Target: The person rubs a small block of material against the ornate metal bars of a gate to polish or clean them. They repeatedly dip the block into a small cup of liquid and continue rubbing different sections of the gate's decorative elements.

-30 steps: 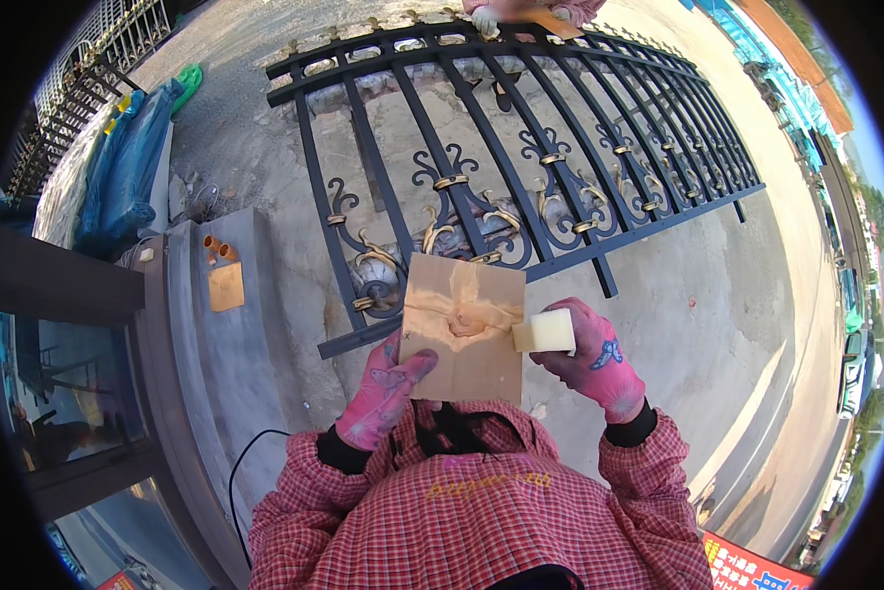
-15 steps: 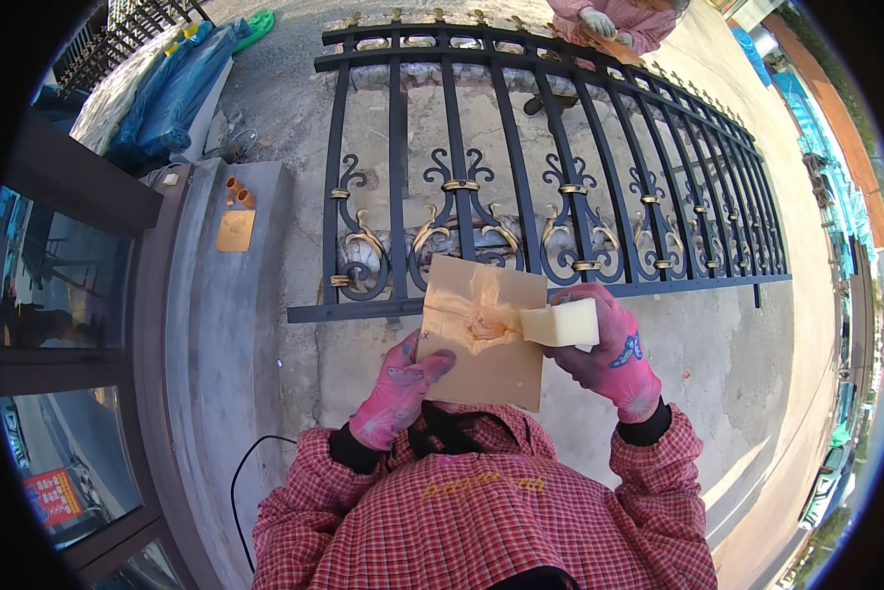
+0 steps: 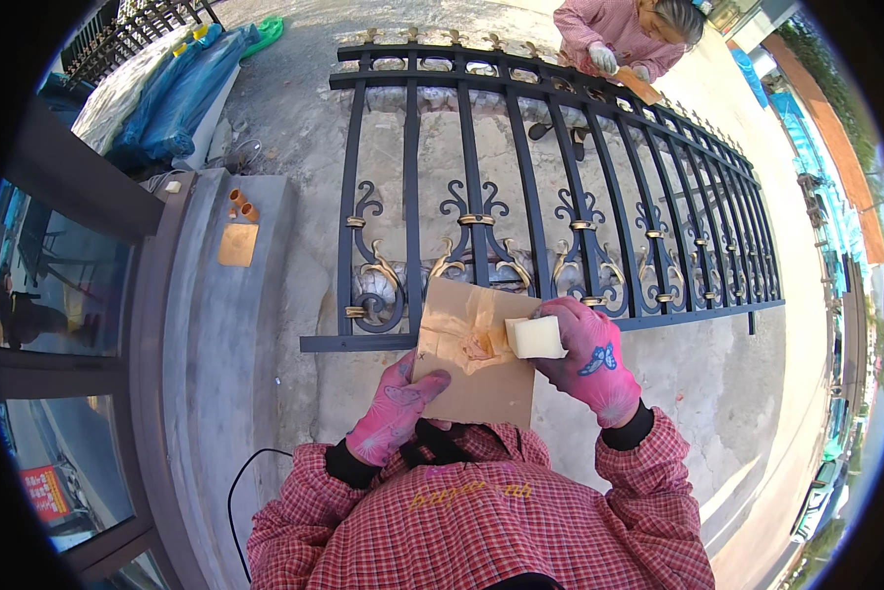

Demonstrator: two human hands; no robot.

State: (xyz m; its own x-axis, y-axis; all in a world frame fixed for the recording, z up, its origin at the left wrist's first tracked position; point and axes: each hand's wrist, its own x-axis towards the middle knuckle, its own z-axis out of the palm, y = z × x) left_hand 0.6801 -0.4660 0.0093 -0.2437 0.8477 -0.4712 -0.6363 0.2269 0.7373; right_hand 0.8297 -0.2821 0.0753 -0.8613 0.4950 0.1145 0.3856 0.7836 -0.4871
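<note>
Lower centre, the pink-gloved left hand (image 3: 393, 405) grips a square brown cardboard sheet (image 3: 486, 395). The pink-gloved right hand (image 3: 589, 364) holds a cream foam block (image 3: 537, 338).

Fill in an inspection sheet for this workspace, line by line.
Surface: patchy grey concrete ground.
Job's things: gold-smeared brown cardboard; pale sponge block over its right edge, contact unclear; black railing panel with gold accents beyond.
Clutter: two copper-coloured cylinders and a gold-brown square on the grey ledge at left.
Grips: left grip, gloved pink, closed on the cardboard; right grip, likewise gloved, closed on the sponge block.
Cables: one black cable curving at lower left.
Surroundings: co-worker at the railing panel's far side; blue-wrapped bundle at upper left; glazed frame at far left.
</note>
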